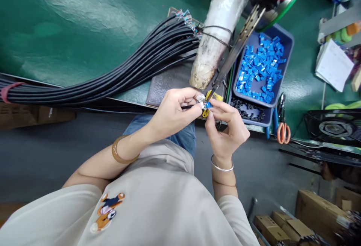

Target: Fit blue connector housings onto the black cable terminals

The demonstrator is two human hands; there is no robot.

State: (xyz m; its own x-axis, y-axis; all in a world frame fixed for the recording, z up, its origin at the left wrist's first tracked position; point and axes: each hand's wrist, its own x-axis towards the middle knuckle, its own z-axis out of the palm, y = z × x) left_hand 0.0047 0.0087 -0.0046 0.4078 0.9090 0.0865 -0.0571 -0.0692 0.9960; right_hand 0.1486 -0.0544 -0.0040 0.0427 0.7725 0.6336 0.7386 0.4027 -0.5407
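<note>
Near the front edge of the green table, my left hand [180, 107] pinches the end of a black cable [186, 107]. My right hand [227, 122] faces it, fingertips closed at a small blue connector [207, 105] where thin wires come out of the cable. The tip of a metal soldering iron or similar tool [222, 69] on a stand comes down just above the fingertips. Yellow material [216, 96] lies right behind the connector. Fine details between the fingertips are too small to tell.
A thick bundle of black cables [126, 71] runs leftward on the green table [84, 5]. Right of my hands stand a tray [289, 46] of blue connectors, a tray of black parts [251, 112] and orange-handled scissors [283, 133]. A wrapped tube [217, 31] hangs above; a fan [335, 128] is far right.
</note>
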